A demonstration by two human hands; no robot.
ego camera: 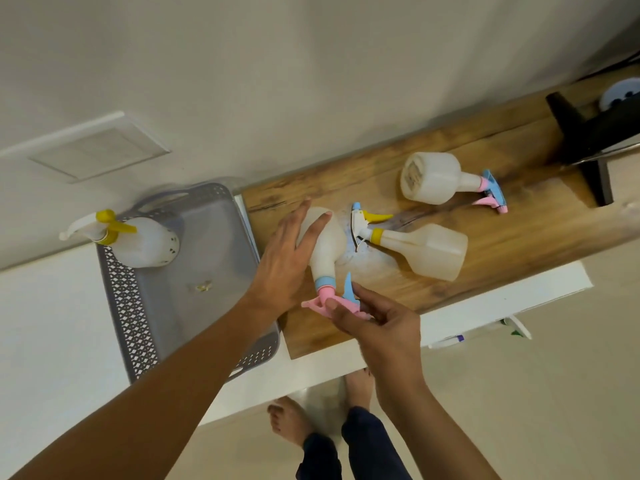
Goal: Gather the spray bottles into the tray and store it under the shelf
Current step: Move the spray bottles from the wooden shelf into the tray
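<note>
Both hands on a pink-and-blue spray bottle (323, 247) lying on the wooden board (519, 244).

The left hand (287, 261) lies spread and flat over its pale body; the right hand (377, 323) pinches the pink trigger head, though how firmly is hard to tell. Beyond the right fingertips lie a yellow-capped bottle (422, 249) and another pink-and-blue bottle (443, 180). Past the left wrist sits the grey tray (131, 306), one yellow-trigger bottle (138, 242) standing inside.

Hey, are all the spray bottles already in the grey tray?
No: only one yellow-trigger bottle stands in the grey tray, while three bottles lie on the wooden board.
</note>
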